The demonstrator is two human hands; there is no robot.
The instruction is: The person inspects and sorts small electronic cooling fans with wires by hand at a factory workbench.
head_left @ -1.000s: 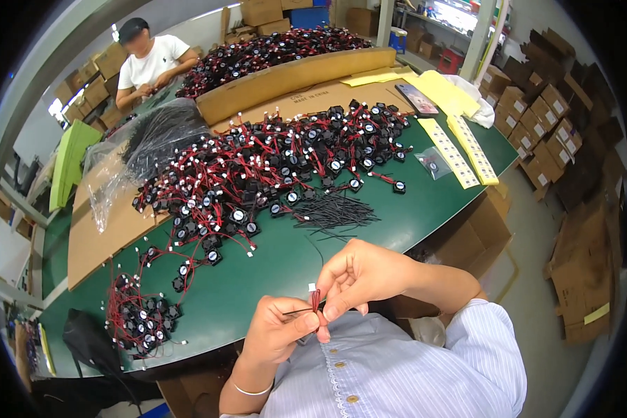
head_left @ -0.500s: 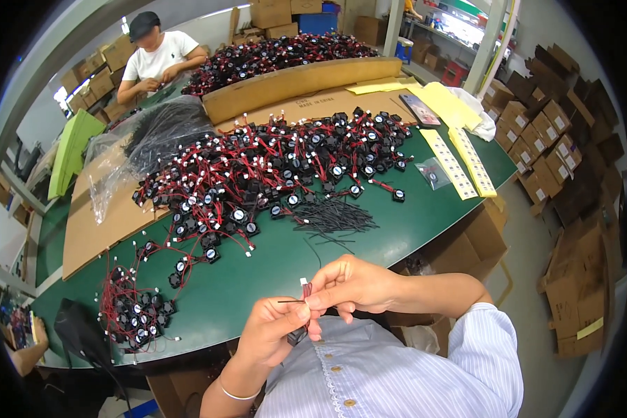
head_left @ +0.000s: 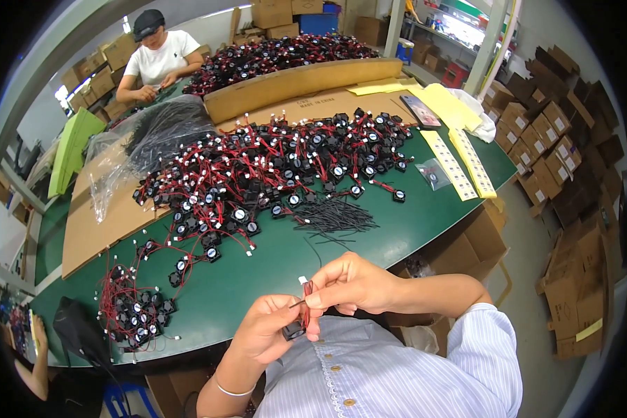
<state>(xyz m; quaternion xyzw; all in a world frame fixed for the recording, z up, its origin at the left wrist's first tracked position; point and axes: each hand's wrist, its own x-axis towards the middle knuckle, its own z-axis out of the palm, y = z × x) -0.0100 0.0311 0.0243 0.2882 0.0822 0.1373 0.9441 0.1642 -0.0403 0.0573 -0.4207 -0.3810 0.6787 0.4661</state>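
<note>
Green table (head_left: 411, 230): left hand (head_left: 268, 331) grips small fan (head_left: 292, 330); right hand (head_left: 352, 282) pinches, probably, its red wires (head_left: 306, 303)

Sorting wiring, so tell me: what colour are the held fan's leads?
Red leads, clearest in the head view.

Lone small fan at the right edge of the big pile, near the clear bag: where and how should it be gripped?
Hedged: pinch the lone fan by its square black body, across two opposite flat sides, coming from above on its right. That side faces bare green table, while its red lead trails left toward the pile. Pulling the lead would likely drag tangled neighbours.
</note>
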